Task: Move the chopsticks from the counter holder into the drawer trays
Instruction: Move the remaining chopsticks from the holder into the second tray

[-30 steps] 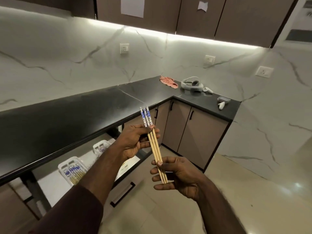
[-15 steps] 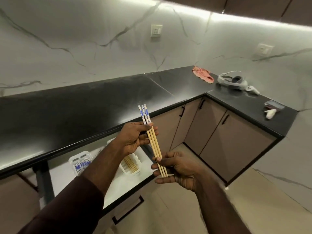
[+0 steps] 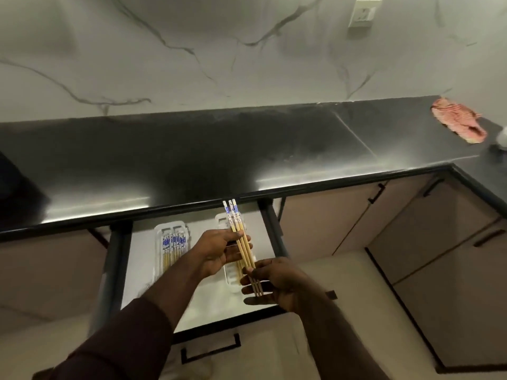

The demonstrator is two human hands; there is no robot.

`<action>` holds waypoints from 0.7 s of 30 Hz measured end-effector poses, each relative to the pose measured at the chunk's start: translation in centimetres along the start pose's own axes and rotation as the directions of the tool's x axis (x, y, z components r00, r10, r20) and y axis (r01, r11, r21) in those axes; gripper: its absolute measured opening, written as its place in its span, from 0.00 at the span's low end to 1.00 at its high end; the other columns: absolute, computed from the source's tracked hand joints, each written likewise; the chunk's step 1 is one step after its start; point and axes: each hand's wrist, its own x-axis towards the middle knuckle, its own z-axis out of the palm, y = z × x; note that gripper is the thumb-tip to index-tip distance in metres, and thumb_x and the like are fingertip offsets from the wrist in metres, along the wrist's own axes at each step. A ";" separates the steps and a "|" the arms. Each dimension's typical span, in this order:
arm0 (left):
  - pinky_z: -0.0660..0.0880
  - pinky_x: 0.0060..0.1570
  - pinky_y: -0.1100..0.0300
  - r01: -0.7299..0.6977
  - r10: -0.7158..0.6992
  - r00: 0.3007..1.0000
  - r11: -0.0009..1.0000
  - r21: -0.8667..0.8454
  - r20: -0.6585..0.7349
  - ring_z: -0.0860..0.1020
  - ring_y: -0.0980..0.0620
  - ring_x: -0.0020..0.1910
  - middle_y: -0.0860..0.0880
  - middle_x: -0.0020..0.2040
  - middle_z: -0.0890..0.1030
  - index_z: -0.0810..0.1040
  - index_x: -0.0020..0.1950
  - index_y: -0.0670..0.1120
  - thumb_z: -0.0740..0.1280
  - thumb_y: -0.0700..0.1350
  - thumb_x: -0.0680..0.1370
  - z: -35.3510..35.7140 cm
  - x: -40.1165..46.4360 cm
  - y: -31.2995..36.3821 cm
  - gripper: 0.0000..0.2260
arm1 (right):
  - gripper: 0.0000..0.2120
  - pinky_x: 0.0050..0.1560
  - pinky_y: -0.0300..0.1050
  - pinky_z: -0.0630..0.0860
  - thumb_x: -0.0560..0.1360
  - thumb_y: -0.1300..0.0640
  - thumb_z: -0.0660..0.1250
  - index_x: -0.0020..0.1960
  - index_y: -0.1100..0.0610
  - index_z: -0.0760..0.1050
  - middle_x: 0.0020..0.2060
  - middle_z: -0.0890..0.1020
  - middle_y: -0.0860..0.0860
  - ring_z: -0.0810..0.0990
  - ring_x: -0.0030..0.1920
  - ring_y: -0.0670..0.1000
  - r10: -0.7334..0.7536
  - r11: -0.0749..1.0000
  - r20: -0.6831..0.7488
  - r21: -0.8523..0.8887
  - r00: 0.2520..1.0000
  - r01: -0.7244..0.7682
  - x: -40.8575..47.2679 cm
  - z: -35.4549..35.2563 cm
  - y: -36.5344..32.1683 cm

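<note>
Three wooden chopsticks [image 3: 241, 242] with blue-and-white patterned tops are held over the open drawer [image 3: 142, 259]. My left hand [image 3: 222, 250] grips them near the middle. My right hand [image 3: 271, 283] pinches their thin lower ends. Directly beneath the hands lies the right white tray [image 3: 231, 278], partly hidden, with a few chopsticks in it. The left white tray [image 3: 171, 245] holds several chopsticks with patterned tops pointing away from me. The counter holder is not in view.
The black counter [image 3: 247, 149] runs across above the drawer. A pink cloth [image 3: 458, 123] lies on its far right. Closed cabinet doors [image 3: 329, 215] stand right of the drawer, and the drawer front with a black handle [image 3: 211, 349] is below my arms.
The view has swung left and down, so the open drawer now sits under my hands. Both hands, still gripping the chopsticks, have moved over the right tray.
</note>
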 end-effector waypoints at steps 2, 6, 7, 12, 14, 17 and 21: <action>0.81 0.49 0.48 0.014 -0.015 0.998 1.000 -0.018 -0.064 0.83 0.39 0.49 0.34 0.55 0.82 0.77 0.60 0.32 0.64 0.35 0.79 0.3 0.7 -0.8 0.12 | 0.10 0.43 0.55 0.84 0.80 0.64 0.64 0.58 0.68 0.78 0.47 0.84 0.62 0.84 0.46 0.60 0.020 0.999 0.008 -0.035 1.000 -0.020 1.5 -0.8 -0.1; 0.83 0.40 0.52 0.038 -0.043 0.988 0.999 -0.039 -0.147 0.84 0.41 0.45 0.35 0.51 0.83 0.78 0.58 0.31 0.64 0.33 0.79 0.7 2.1 -1.9 0.10 | 0.11 0.41 0.55 0.84 0.80 0.66 0.63 0.60 0.68 0.76 0.47 0.83 0.63 0.84 0.45 0.60 0.058 0.995 0.026 -0.077 0.998 -0.056 4.2 -1.8 -0.1; 0.83 0.38 0.53 0.045 -0.050 0.985 0.998 -0.037 -0.164 0.84 0.41 0.45 0.35 0.52 0.82 0.78 0.57 0.31 0.64 0.32 0.79 0.7 2.4 -2.1 0.10 | 0.11 0.41 0.55 0.85 0.80 0.66 0.63 0.60 0.68 0.76 0.46 0.83 0.63 0.84 0.45 0.60 0.067 0.994 0.024 -0.086 0.997 -0.065 4.7 -1.9 -0.2; 0.82 0.33 0.54 0.096 -0.092 0.965 0.995 0.004 -0.247 0.85 0.41 0.43 0.35 0.53 0.83 0.79 0.56 0.31 0.65 0.32 0.78 0.5 5.1 -3.3 0.09 | 0.11 0.41 0.54 0.85 0.80 0.65 0.62 0.60 0.68 0.76 0.45 0.84 0.62 0.85 0.42 0.58 0.110 0.984 0.002 -0.143 0.994 -0.109 8.1 -2.4 0.2; 0.83 0.33 0.53 0.119 -0.110 0.957 0.993 0.017 -0.268 0.84 0.40 0.46 0.35 0.54 0.82 0.79 0.56 0.32 0.66 0.32 0.77 0.3 6.4 -3.8 0.09 | 0.11 0.42 0.55 0.85 0.80 0.64 0.63 0.60 0.68 0.77 0.45 0.84 0.62 0.85 0.41 0.58 0.126 0.981 -0.013 -0.145 0.992 -0.127 9.4 -2.5 0.5; 0.83 0.40 0.50 0.150 -0.143 0.950 0.989 0.004 -0.279 0.83 0.39 0.50 0.35 0.55 0.82 0.78 0.57 0.32 0.65 0.32 0.78 -0.2 8.3 -4.5 0.09 | 0.10 0.42 0.55 0.85 0.80 0.64 0.63 0.57 0.68 0.78 0.44 0.84 0.62 0.85 0.40 0.58 0.146 0.978 -0.038 -0.143 0.989 -0.150 11.4 -2.5 0.8; 0.81 0.49 0.46 0.182 -0.180 0.947 0.983 -0.017 -0.267 0.83 0.39 0.50 0.36 0.53 0.83 0.77 0.60 0.33 0.63 0.33 0.79 -1.1 10.6 -5.3 0.11 | 0.06 0.34 0.49 0.84 0.80 0.65 0.63 0.51 0.65 0.78 0.41 0.84 0.61 0.85 0.38 0.58 0.142 0.980 -0.097 -0.129 0.985 -0.154 13.9 -2.0 1.1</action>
